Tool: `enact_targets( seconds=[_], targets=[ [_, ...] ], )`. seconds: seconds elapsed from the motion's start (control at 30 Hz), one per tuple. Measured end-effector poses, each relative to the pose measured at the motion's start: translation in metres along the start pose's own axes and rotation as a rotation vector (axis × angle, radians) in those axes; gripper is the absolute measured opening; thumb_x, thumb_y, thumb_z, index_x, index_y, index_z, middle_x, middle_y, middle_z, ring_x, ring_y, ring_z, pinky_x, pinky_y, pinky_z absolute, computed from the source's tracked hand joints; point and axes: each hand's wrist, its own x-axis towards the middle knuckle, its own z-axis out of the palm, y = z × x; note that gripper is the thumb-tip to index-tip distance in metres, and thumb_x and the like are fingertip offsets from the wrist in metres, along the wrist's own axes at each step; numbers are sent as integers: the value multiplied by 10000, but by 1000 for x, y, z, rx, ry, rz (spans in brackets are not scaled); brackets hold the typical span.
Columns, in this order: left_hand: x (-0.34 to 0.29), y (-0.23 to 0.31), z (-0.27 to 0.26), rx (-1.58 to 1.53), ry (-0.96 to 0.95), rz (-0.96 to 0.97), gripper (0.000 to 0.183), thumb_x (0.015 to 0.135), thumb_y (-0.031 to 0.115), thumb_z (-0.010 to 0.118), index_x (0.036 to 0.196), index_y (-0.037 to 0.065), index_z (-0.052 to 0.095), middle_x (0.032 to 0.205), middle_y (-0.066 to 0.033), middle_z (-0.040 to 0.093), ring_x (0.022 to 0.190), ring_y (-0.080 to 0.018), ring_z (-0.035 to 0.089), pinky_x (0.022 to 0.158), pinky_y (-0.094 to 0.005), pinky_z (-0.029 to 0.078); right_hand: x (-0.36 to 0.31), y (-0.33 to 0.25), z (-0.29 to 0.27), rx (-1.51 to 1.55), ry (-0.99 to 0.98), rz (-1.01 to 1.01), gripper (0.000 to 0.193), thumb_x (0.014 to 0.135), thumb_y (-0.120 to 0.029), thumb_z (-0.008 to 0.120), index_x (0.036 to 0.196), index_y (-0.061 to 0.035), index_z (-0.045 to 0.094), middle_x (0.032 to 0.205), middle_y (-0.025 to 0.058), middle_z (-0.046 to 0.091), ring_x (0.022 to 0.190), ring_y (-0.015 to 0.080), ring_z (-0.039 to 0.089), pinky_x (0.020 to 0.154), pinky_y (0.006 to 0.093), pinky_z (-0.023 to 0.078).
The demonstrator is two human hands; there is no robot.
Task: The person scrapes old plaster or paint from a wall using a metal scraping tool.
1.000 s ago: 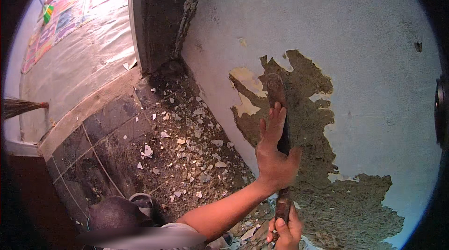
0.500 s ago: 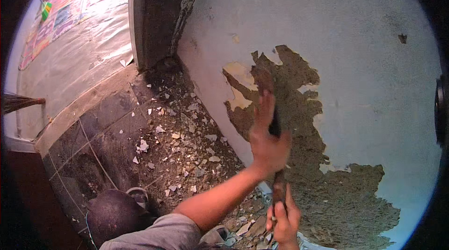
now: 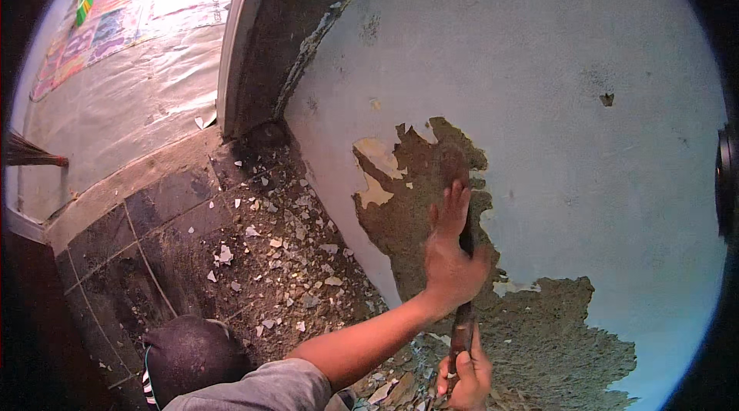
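Note:
My right hand [image 3: 466,382] is closed round the brown handle of a long dark-shafted tool [image 3: 463,338], low in front of me. Higher on the same shaft lies my left hand [image 3: 456,261], palm against it and fingers stretched out flat toward the far end. That far end looks rusty brown and rests over the bare rough patch [image 3: 539,326] of the wall; its exact shape is blurred and hard to tell from the patch. Around the patch stands pale grey painted wall [image 3: 562,157] with ragged edges. A cream-coloured layer [image 3: 377,155] shows at the patch's upper left.
Paint and plaster chips [image 3: 308,272] litter the dark tiled floor [image 3: 169,234] along the wall. A person's dark cap [image 3: 196,361] is at lower left. Beyond a door frame [image 3: 235,45] lie a pale floor covering [image 3: 138,103], a broom [image 3: 35,153] and a green brush [image 3: 83,8].
The whole view has shifted. Both hands and the tool have moved rightward across the bare patch. My left hand keeps its stretched fingers on the shaft, and my right still grips the handle.

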Motion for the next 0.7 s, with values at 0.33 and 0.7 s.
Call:
enact_targets(
  seconds=[0.33, 0.7],
  targets=[
    [0, -11, -1, 123, -25, 73, 852, 670, 20, 651, 1481, 48, 391, 1526, -205, 390, 1433, -379, 332, 1203, -504, 176, 3, -1, -2, 51, -11, 73, 696, 1012, -428, 520, 1567, -112, 244, 663, 6, 515, 456, 84, 406, 416, 256, 373],
    [14, -17, -3, 191, 9, 131, 851, 690, 18, 653, 1490, 45, 366, 1525, -207, 385, 1413, -381, 359, 1126, -430, 373, 15, -6, -3, 20, -81, -16, 659, 1030, -380, 482, 1568, -120, 205, 697, 75, 536, 439, 140, 468, 402, 281, 416]
  ],
)
